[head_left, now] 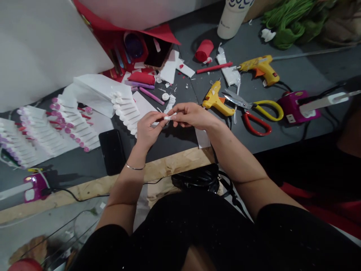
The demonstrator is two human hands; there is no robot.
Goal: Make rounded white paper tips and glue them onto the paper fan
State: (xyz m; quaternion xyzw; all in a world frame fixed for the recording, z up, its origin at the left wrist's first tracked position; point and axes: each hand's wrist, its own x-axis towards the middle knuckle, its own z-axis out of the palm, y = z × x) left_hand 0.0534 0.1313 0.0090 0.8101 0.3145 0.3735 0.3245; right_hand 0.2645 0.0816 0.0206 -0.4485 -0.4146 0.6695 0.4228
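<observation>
Both hands meet over the dark table (158,145), near its front edge. My left hand (149,128) pinches one end of a small white strip (168,117) between thumb and fingertips. From the other side, my right hand (189,115) grips the same strip, its fingers bent. Just behind the hands lies a small white roll (165,96). To their left, a row of white rolled pieces with thin stems (124,112) rests on white sheets. A yellow glue gun (217,99) lies right of my right hand.
Scissors (248,107) with red and yellow handles and a second glue gun (259,68) lie right. A black phone (112,151) is at front left. Further back stand a white cup (232,19) and a red roll (204,51). A purple power block (299,107) sits far right.
</observation>
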